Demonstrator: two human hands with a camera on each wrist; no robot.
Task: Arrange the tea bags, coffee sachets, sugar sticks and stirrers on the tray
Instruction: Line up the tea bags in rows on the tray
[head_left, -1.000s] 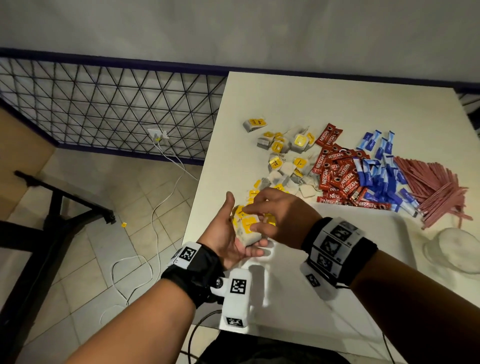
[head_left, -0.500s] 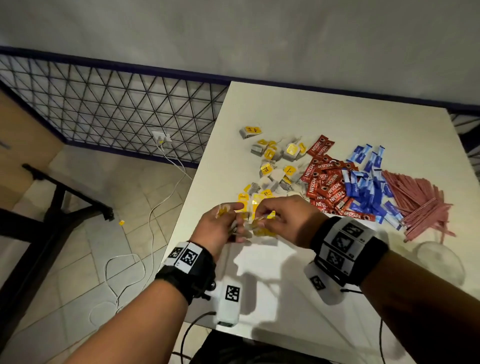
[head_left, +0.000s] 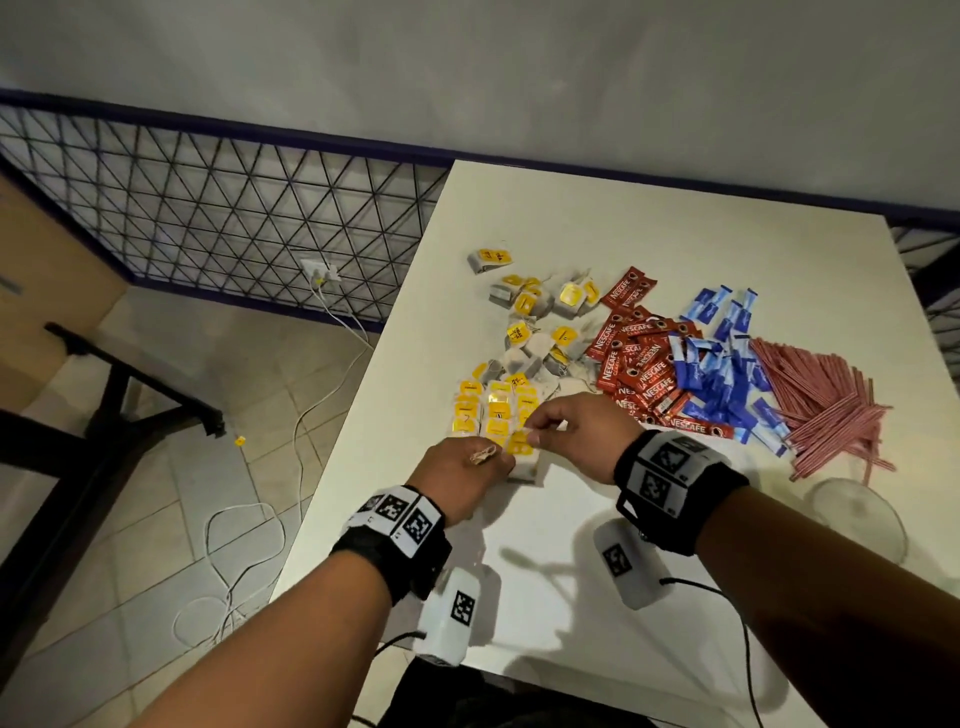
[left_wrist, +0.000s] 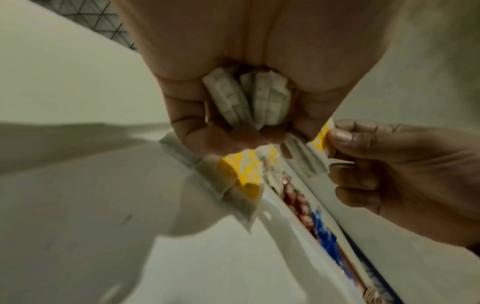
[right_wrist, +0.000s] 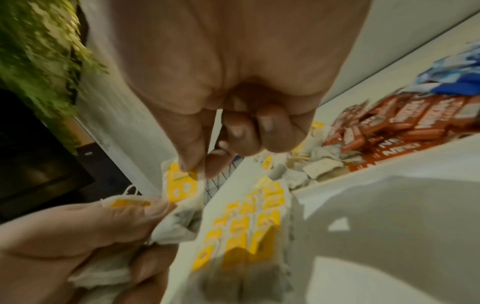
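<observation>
My left hand (head_left: 480, 460) is knuckles up, its fingers curled round a small bundle of tea bags (left_wrist: 246, 98). My right hand (head_left: 540, 426) pinches the yellow tag of one tea bag (right_wrist: 182, 179) between thumb and forefinger, right beside the left hand. Just beyond both hands, rows of yellow-tagged tea bags (head_left: 493, 410) lie side by side by the far left corner of the white tray (head_left: 675, 597). Loose tea bags (head_left: 540, 322), red coffee sachets (head_left: 639, 364), blue sugar sticks (head_left: 722, 374) and red stirrers (head_left: 826, 400) lie in heaps further back on the table (head_left: 675, 234).
A clear glass (head_left: 857, 514) stands at the right, near the stirrers. The table's left edge (head_left: 358, 441) drops to a tiled floor with white cables (head_left: 244, 571) and a black stand (head_left: 104, 410). A wire grid fence (head_left: 234, 208) lines the wall.
The left hand has turned from palm up to knuckles up. Both hands moved forward to the rows of tea bags. The right hand left the stack and now pinches one tag.
</observation>
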